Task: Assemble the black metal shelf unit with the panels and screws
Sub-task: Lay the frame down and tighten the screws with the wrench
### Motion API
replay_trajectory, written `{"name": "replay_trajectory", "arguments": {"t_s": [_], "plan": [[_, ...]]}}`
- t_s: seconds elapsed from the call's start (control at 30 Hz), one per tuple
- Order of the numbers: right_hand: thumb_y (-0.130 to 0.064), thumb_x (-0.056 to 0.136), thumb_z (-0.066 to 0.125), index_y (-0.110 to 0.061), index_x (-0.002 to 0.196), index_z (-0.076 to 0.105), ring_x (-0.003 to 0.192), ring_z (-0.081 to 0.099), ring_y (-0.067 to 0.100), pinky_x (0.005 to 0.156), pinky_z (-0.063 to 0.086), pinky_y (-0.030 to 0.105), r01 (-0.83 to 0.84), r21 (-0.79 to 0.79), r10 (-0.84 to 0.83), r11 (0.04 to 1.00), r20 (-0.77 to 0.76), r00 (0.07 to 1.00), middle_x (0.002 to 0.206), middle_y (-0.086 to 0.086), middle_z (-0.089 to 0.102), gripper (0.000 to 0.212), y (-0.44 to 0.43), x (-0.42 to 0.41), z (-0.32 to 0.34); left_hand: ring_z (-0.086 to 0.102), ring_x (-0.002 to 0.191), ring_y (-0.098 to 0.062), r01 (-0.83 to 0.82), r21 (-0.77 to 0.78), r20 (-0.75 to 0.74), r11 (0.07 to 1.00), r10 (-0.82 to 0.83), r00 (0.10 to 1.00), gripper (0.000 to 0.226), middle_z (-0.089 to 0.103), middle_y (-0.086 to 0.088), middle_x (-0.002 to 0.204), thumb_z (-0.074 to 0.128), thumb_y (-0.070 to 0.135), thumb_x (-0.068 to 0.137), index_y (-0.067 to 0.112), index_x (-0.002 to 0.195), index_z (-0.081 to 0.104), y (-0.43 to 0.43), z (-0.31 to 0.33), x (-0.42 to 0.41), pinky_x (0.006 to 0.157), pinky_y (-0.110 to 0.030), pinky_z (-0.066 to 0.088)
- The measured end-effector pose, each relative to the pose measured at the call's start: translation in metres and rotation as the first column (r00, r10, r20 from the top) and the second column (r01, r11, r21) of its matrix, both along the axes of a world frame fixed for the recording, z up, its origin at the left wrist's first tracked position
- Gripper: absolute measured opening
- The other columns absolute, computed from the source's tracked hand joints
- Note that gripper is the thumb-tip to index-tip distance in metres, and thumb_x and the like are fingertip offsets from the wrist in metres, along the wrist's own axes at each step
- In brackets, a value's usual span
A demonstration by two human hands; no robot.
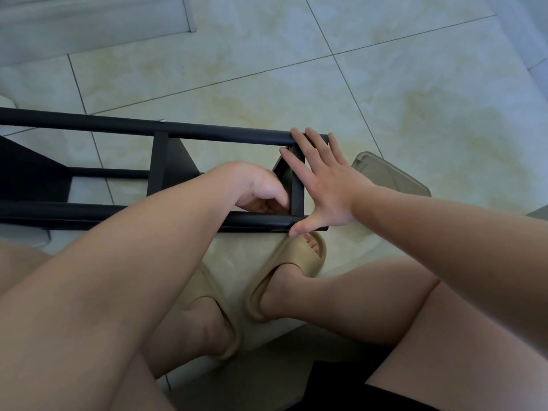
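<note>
Marbled floor tiles (296, 69); black tubular shelf frame (89, 123).

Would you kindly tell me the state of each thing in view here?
Shelf frame: lying on its side on the floor, partly assembled.
End panel: fitted across the frame's end, under the right hand.
Right hand: open, fingers spread flat against the panel.
Left hand: fingers curled inside the frame; what it holds is hidden.
Plastic box: on the floor beside the frame's end.
Slippers: worn on both feet.
</note>
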State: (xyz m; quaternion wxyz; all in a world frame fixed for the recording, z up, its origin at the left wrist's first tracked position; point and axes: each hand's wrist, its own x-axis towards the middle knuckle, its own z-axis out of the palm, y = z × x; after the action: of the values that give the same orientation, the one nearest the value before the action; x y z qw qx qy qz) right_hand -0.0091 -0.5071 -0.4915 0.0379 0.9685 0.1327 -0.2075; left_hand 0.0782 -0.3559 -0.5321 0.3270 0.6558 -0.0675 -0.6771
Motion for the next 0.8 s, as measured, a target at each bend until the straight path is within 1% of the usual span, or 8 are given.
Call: {"name": "replay_trajectory", "arguments": {"t_s": [0.13, 0.2, 0.33, 0.4, 0.47, 0.6, 0.67, 0.8], "plan": [[-0.104, 0.053, 0.034, -0.016, 0.161, -0.010, 0.152, -0.021, 0.040, 0.121, -0.012, 0.057, 0.006, -0.007, -0.006, 1.000, -0.004, 1.000, 0.165, 0.018, -0.024, 0.146, 0.0012, -0.0008, 0.0011, 0.067, 0.077, -0.023, 0.011, 0.023, 0.004, 1.000, -0.011, 1.000, 0.030, 0.070, -0.013, 0.086, 0.058, -0.005, 0.089, -0.004, 0.119, 0.065, -0.0035, 0.0053, -0.0010, 0.075, -0.030, 0.054], [-0.104, 0.053, 0.033, -0.016, 0.161, -0.009, 0.152, -0.022, 0.039, 0.121, -0.013, 0.057, 0.011, -0.004, -0.011, 1.000, -0.007, 1.000, 0.165, 0.018, -0.024, 0.146, 0.0016, -0.0017, 0.0013, 0.067, 0.077, -0.023, 0.006, 0.024, 0.006, 1.000, -0.006, 1.000, 0.031, 0.069, -0.014, 0.086, 0.056, -0.007, 0.090, -0.006, 0.120, 0.064, -0.0046, 0.0067, -0.0021, 0.074, -0.030, 0.055], [-0.104, 0.053, 0.034, -0.015, 0.162, -0.009, 0.152, -0.021, 0.039, 0.120, -0.015, 0.055, 0.011, 0.001, -0.011, 1.000, -0.003, 1.000, 0.165, 0.019, -0.024, 0.146, 0.0023, -0.0024, 0.0014, 0.066, 0.081, -0.026, -0.025, 0.020, 0.021, 1.000, 0.024, 0.999, 0.034, 0.067, -0.019, 0.094, 0.054, -0.011, 0.090, -0.011, 0.123, 0.061, -0.0049, 0.0068, -0.0050, 0.078, -0.032, 0.055], [-0.104, 0.053, 0.035, -0.015, 0.161, -0.009, 0.152, -0.021, 0.039, 0.120, -0.015, 0.055, 0.011, 0.003, -0.011, 1.000, -0.002, 1.000, 0.165, 0.019, -0.024, 0.147, 0.0020, -0.0024, 0.0012, 0.066, 0.087, -0.029, -0.042, 0.020, 0.026, 0.999, 0.041, 0.999, 0.035, 0.066, -0.021, 0.100, 0.054, -0.011, 0.089, -0.011, 0.123, 0.060, -0.0046, 0.0051, -0.0052, 0.085, -0.036, 0.055], [-0.104, 0.053, 0.035, -0.015, 0.161, -0.009, 0.152, -0.022, 0.039, 0.120, -0.014, 0.056, 0.011, 0.006, -0.011, 1.000, -0.002, 1.000, 0.165, 0.018, -0.024, 0.147, 0.0016, -0.0022, 0.0010, 0.065, 0.091, -0.030, -0.044, 0.022, 0.017, 0.999, 0.043, 0.999, 0.035, 0.067, -0.021, 0.101, 0.056, -0.008, 0.089, -0.009, 0.123, 0.062, -0.0038, 0.0035, -0.0047, 0.094, -0.038, 0.052], [-0.104, 0.054, 0.035, -0.015, 0.161, -0.009, 0.152, -0.022, 0.039, 0.120, -0.014, 0.055, 0.009, 0.000, -0.009, 1.000, 0.001, 1.000, 0.165, 0.018, -0.024, 0.147, 0.0014, -0.0019, 0.0011, 0.066, 0.089, -0.027, -0.022, 0.037, 0.010, 0.999, 0.022, 1.000, 0.033, 0.069, -0.017, 0.097, 0.060, -0.003, 0.090, -0.006, 0.122, 0.064, -0.0023, 0.0037, -0.0036, 0.091, -0.036, 0.052], [-0.104, 0.054, 0.034, -0.015, 0.161, -0.009, 0.152, -0.022, 0.039, 0.120, -0.015, 0.055, 0.007, -0.001, -0.007, 1.000, 0.001, 1.000, 0.165, 0.018, -0.024, 0.146, 0.0019, -0.0026, 0.0011, 0.064, 0.091, -0.028, -0.025, 0.033, 0.015, 0.999, 0.024, 1.000, 0.034, 0.067, -0.018, 0.099, 0.058, -0.006, 0.090, -0.008, 0.124, 0.063, -0.0028, 0.0041, -0.0038, 0.093, -0.036, 0.051], [-0.104, 0.054, 0.034, -0.015, 0.161, -0.009, 0.152, -0.021, 0.039, 0.121, -0.013, 0.056, 0.009, 0.000, -0.009, 1.000, 0.006, 1.000, 0.165, 0.018, -0.024, 0.146, 0.0027, -0.0026, -0.0001, 0.063, 0.092, -0.030, -0.034, 0.018, 0.043, 0.999, 0.033, 0.999, 0.036, 0.064, -0.022, 0.101, 0.054, -0.011, 0.089, -0.011, 0.125, 0.060, -0.0031, 0.0056, -0.0052, 0.091, -0.037, 0.051]]}}
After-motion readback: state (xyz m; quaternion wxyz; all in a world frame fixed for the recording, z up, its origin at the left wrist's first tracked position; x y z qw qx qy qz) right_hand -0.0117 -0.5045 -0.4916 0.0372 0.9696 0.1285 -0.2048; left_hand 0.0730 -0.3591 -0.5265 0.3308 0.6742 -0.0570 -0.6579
